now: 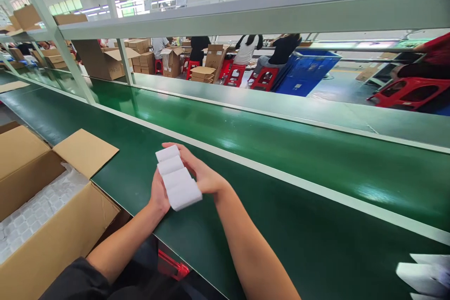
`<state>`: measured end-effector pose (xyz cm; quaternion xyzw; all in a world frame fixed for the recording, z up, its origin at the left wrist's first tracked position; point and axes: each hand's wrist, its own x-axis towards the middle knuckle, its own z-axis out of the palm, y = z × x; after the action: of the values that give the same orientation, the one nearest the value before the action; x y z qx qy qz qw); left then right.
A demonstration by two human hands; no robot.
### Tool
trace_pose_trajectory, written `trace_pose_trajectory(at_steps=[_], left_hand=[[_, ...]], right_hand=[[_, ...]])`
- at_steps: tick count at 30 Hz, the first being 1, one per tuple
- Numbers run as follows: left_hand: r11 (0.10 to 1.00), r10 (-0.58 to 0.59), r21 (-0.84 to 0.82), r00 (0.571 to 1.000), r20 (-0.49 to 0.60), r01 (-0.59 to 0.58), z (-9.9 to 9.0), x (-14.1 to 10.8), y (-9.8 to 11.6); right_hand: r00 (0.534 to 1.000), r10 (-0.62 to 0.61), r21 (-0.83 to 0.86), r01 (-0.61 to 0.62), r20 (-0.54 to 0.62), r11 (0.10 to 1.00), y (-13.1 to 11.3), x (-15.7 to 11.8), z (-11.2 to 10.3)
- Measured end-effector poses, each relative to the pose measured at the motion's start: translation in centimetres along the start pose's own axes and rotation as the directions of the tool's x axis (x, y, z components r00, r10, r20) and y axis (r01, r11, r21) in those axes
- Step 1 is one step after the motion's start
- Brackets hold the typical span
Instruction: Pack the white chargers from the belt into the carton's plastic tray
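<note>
Between both hands I hold a row of several small white boxes (181,185), pressed side by side above the dark green table (133,168). My left hand (160,192) grips the row from its left side. On the far right side, my right hand (198,168) is closed round the row, with its fingers partly hidden behind the boxes. The boxes' faces look plain white; no print can be made out.
An open cardboard carton (59,239) at the left holds many wrapped white pieces. More white pieces (425,276) lie at the lower right edge. A green conveyor belt (246,138) runs beyond a white rail (225,152). A shelf beam (246,18) crosses overhead. People sit farther back.
</note>
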<state>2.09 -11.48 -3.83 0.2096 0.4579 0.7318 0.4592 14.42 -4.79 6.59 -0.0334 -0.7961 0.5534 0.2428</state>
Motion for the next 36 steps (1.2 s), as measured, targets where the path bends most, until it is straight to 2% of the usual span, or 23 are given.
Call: trace_pose_trajectory(at_steps=[2,4,5,7,10,13,19,22,24,26,30,32,36], left_hand=[[0.996,0.084,0.019,0.996,-0.026,-0.083,-1.4,0.1,1.5],[0.979,0.193,0.076,0.980,-0.045,-0.189,-2.9,0.4,2.9],[0.964,0.244,0.119,0.969,-0.044,-0.237,-3.6,0.5,3.6],[0.929,0.314,0.210,0.949,-0.015,-0.304,-4.9,0.8,4.9],[0.793,0.356,0.472,0.922,0.154,-0.385,-6.2,1.0,6.1],[0.565,0.325,0.681,0.884,0.336,-0.466,-6.5,0.9,6.6],[0.341,0.227,0.762,0.835,0.501,-0.550,-5.1,0.5,7.9],[0.191,0.088,0.740,0.762,0.642,-0.645,-3.7,0.6,8.8],[0.094,-0.034,0.697,0.697,0.716,-0.711,-2.6,0.8,9.1],[0.017,-0.140,0.663,0.655,0.743,-0.748,-1.8,1.0,9.1],[-0.078,-0.239,0.633,0.631,0.738,-0.770,-0.8,1.5,8.0],[-0.080,-0.228,0.633,0.632,0.741,-0.770,-0.6,1.8,7.2],[-0.074,-0.155,0.663,0.665,0.730,-0.745,-0.2,2.0,5.9]], right_hand=[[0.996,0.045,-0.330,-0.070,-0.083,0.941,0.4,-0.6,-1.4],[0.974,0.184,-0.585,-0.225,-0.130,0.779,1.2,-0.8,-1.8],[0.960,0.253,-0.670,-0.268,-0.123,0.692,1.7,-0.7,-1.6],[0.928,0.367,-0.789,-0.275,-0.068,0.549,2.7,-0.5,-0.8],[0.873,0.488,-0.855,-0.259,-0.009,0.448,4.0,0.1,0.6],[0.844,0.536,-0.844,-0.289,-0.001,0.453,4.2,0.2,1.1],[0.840,0.543,-0.717,-0.381,-0.004,0.584,1.7,-0.9,-1.0],[0.875,0.472,-0.668,-0.416,-0.108,0.617,0.7,-1.6,-2.3],[0.881,0.424,-0.685,-0.442,-0.210,0.580,0.5,-1.9,-3.0],[0.870,0.415,-0.709,-0.468,-0.265,0.528,0.6,-2.2,-3.4],[0.856,0.443,-0.715,-0.483,-0.265,0.505,0.9,-2.2,-3.4],[0.855,0.449,-0.710,-0.484,-0.260,0.511,0.9,-2.2,-3.3],[0.845,0.462,-0.710,-0.498,-0.268,0.498,1.3,-2.0,-3.5]])
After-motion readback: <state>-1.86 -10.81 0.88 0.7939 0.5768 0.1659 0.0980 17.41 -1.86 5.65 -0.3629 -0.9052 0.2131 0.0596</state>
